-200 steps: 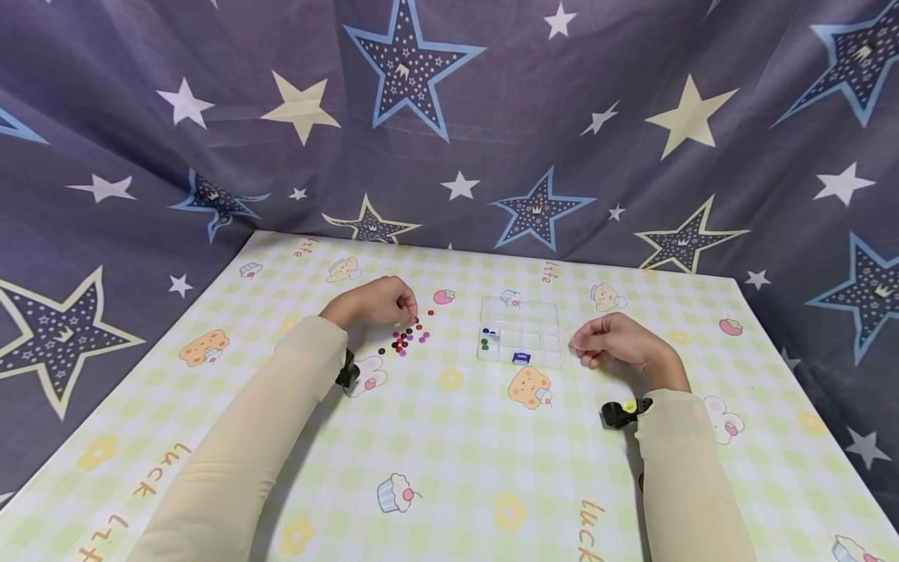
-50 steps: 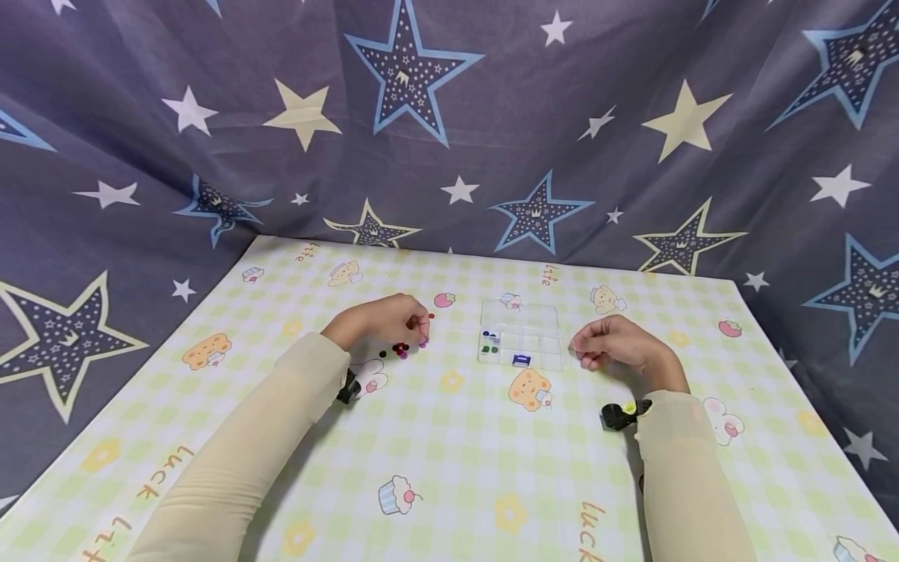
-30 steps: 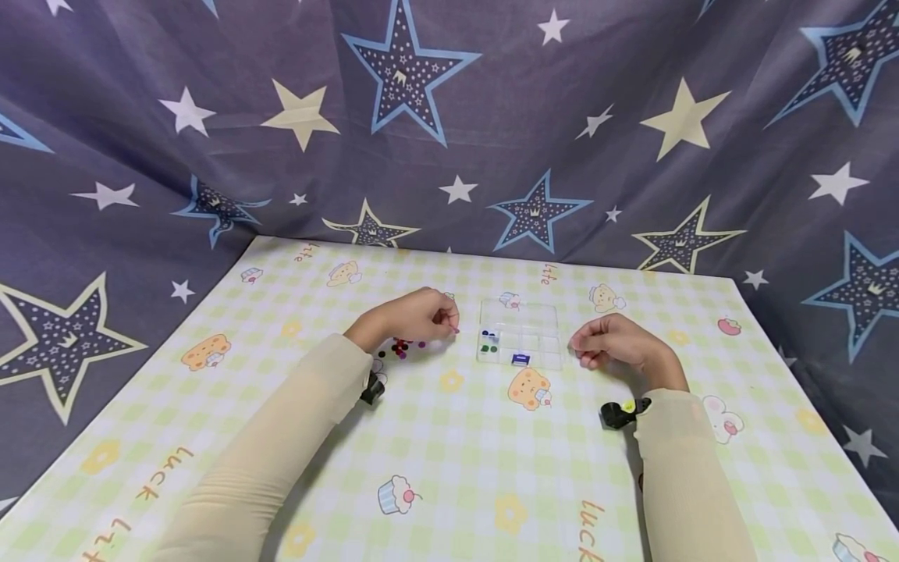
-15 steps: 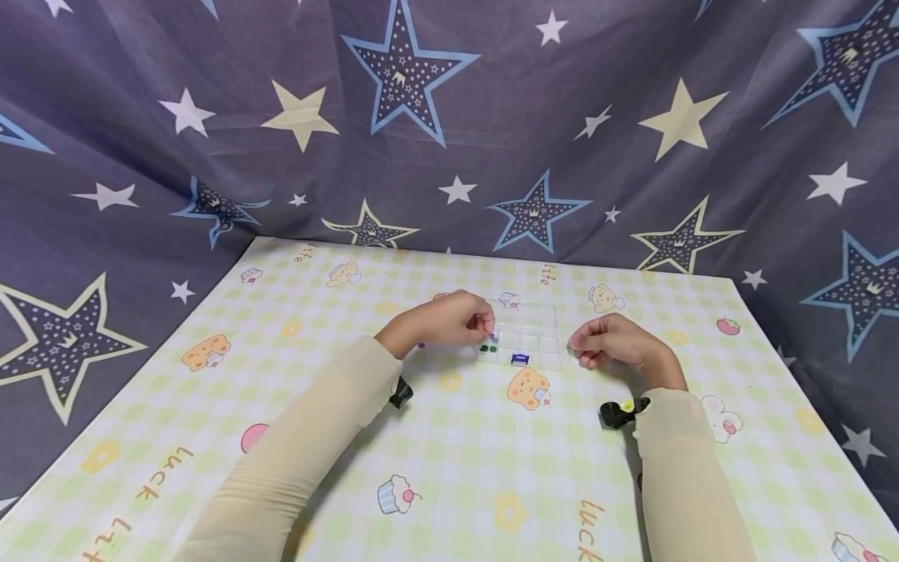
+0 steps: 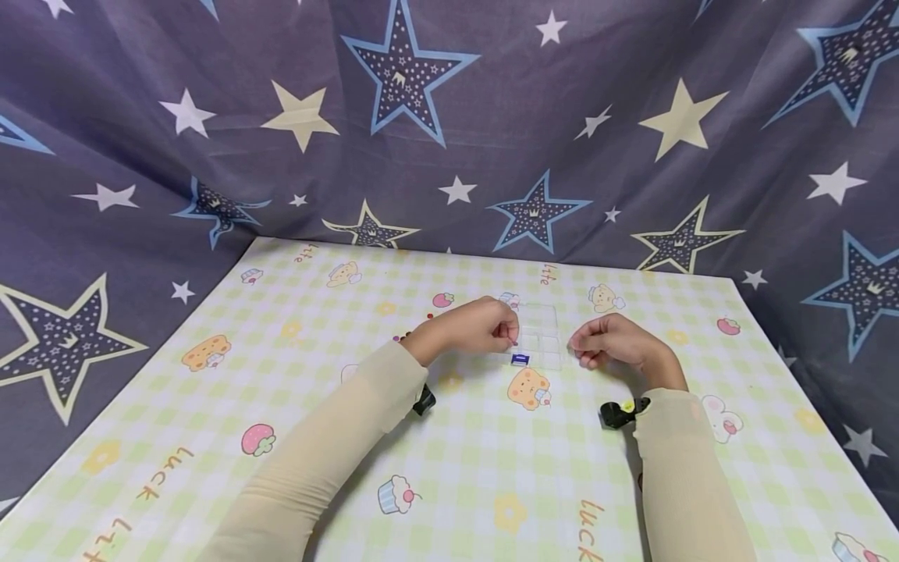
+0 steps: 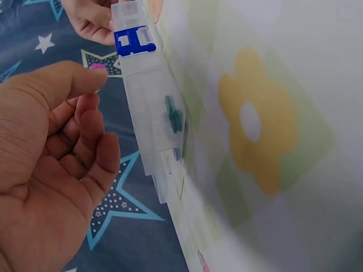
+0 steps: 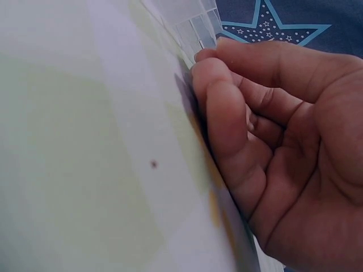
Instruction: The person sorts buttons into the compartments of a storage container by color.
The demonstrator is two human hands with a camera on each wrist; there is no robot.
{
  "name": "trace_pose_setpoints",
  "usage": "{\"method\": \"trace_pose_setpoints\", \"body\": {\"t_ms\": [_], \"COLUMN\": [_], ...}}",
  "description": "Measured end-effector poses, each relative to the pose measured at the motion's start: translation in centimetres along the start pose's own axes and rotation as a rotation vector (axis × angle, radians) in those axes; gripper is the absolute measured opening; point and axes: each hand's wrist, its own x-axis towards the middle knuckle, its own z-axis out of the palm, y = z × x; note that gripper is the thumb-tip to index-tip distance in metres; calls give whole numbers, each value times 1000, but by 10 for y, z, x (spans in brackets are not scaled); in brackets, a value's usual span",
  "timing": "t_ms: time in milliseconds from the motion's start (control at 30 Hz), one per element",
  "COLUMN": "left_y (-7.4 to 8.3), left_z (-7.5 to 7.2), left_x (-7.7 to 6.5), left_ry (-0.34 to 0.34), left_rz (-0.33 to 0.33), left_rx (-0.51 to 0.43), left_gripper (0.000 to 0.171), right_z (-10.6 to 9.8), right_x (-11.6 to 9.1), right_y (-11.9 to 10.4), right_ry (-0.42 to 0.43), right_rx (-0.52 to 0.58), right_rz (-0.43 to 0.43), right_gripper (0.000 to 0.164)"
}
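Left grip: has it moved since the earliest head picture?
Yes: rightward in the head view. The left grip was left of the printed strawberry; now it is right of it, partly hiding the clear box.

Backdrop (image 5: pixel 506 101): cloth, dark purple-grey, softly creased; spans 8 o'clock through 12 to 4, reckoned from the middle of the head view. Printed thereon: large blue-edged star (image 5: pixel 410 74), just short of 12 o'clock; cream star (image 5: pixel 302 115), between 10 and 11; second cream star (image 5: pixel 683 121), 2 o'clock; yellow-edged star (image 5: pixel 55 343), near 9; cropped blue-edged star (image 5: pixel 867 289), 3 o'clock.

Tablecloth (image 5: pixel 562 453): white and pale green check. Printed thereon: pink strawberry (image 5: pixel 257 439), 8 o'clock; orange cartoon animal (image 5: pixel 206 353), between 8 and 9; cupcake (image 5: pixel 393 496), between 6 and 7; yellow flower (image 5: pixel 510 513), between 5 and 6; orange word "luck" (image 5: pixel 588 531), 5 o'clock; white rabbit (image 5: pixel 718 415), 4 o'clock, partly hidden.
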Motion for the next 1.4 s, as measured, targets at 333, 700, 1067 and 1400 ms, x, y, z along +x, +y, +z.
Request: {"method": "trace_pose_setpoints", "body": {"t_ms": [333,700,1067,1400], "left_y": [-1,-12,-33,-48], "left_z": [3,-9,-22,-27], "left_x": [1,-20,-55,-86], "left_ry": [38,67,37,4], "left_rz": [-28,-65,-150,-230], "left_rx": [51,47,50,0], "left_gripper": [14,15,13,10], "right_z": [-1,-1,0,0], "right_x": [0,0,0,-1], "right_y": [-1,0,0,-1], "right_ry": [3,7,15,4], "right_rx": [2,4,5,9], "right_rz": [5,-1,7,2], "right_gripper": [25,25,25,23]}}
